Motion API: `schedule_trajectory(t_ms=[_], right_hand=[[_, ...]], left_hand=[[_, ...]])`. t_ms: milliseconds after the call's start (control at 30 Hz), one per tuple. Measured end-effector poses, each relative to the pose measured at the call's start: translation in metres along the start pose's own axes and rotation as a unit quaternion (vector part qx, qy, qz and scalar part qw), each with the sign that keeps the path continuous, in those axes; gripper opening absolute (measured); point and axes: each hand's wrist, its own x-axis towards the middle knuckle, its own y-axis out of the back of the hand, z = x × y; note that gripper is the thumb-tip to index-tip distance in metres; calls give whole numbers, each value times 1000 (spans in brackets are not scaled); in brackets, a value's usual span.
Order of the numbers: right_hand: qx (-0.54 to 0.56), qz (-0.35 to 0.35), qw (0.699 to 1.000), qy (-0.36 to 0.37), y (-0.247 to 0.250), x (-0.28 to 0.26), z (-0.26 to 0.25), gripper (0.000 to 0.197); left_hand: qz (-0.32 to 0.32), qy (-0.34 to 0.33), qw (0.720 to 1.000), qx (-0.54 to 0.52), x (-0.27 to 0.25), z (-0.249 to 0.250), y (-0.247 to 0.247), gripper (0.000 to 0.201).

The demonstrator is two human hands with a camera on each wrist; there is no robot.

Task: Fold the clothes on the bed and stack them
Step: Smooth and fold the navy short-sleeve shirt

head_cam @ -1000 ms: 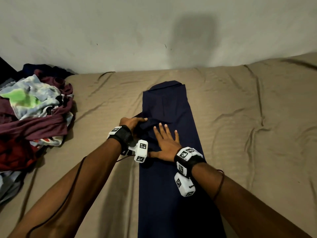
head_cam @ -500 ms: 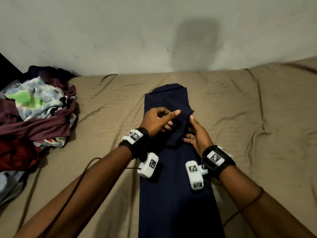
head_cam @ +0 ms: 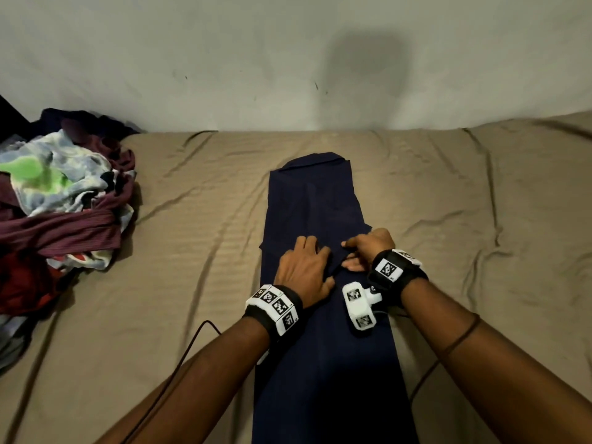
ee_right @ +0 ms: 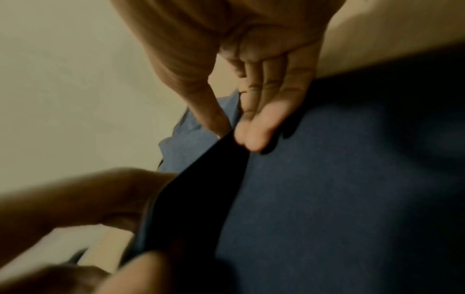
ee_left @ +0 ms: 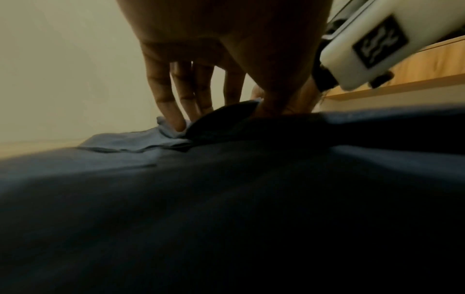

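A navy garment (head_cam: 320,363) lies as a long narrow strip down the middle of the bed, its far end near the wall. My left hand (head_cam: 304,267) rests flat on it about halfway along, fingers straight and pressing the cloth (ee_left: 176,111). Just to the right, my right hand (head_cam: 363,251) pinches a raised fold of the same navy cloth between thumb and fingers (ee_right: 232,131). That fold stands up as a dark flap (ee_right: 196,189) between the two hands. The cloth under both palms is hidden.
A heap of unfolded clothes (head_cam: 57,200), maroon, red and tie-dye, sits at the left edge of the bed. The tan sheet (head_cam: 480,251) is wrinkled on both sides of the strip. A plain wall (head_cam: 288,59) backs the bed. A black cable (head_cam: 179,363) trails from my left wrist.
My left hand dropped from a raised, curled pose to lie flat on the navy cloth. My right hand shifted right and now pinches the fold near the strip's right edge.
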Motion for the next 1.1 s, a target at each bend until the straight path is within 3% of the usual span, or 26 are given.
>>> schedule_trajectory(t_ms=[67,133,167,233,300,333,400,500,633,700,833,900,1033,1100], right_hand=[[-207,75,974,54,9,-3,-6,36],[-362,168,903,161,9,-5,-15,54],[-391,180,871,238,4,-5,-19,63],[-444,127,798,387,-11,-1,-23,77],[-540,12,710,451,-27,10,-22,83],[-585,-44,674,450,-32,17,-20,80],[-632,-126,644,413,-34,31,-17,74],[-672,-150,620,377,-31,52,-20,80],[-695,-131,630,322,-34,71,-46,96],[-696,-128,641,299,-37,68,-51,98],[-641,-78,715,266,-21,36,-13,103],[-622,-59,738,252,0,5,18,110],[-519,-46,826,214,51,-68,79,105],[-498,-65,841,201,78,-111,122,104]], left_hand=[[5,-25,999,40,-4,-3,0,43],[17,-39,996,78,-11,-6,-2,36],[22,-45,995,89,-15,-8,-3,37],[28,-54,993,105,-23,-11,-6,47],[18,-56,993,103,-27,-10,-6,62],[5,-53,994,95,-30,-9,-5,71],[-44,-67,994,74,-34,-8,-6,91],[-159,-100,977,99,-39,-12,-12,101],[-176,-103,971,124,-38,-9,-13,77],[-197,-96,967,129,-40,-5,-8,77],[-214,-65,970,98,-61,-2,4,86],[-218,-52,972,65,-89,0,11,88],[-134,3,989,-64,-180,-2,17,92],[-126,54,983,-121,-233,-3,15,97]])
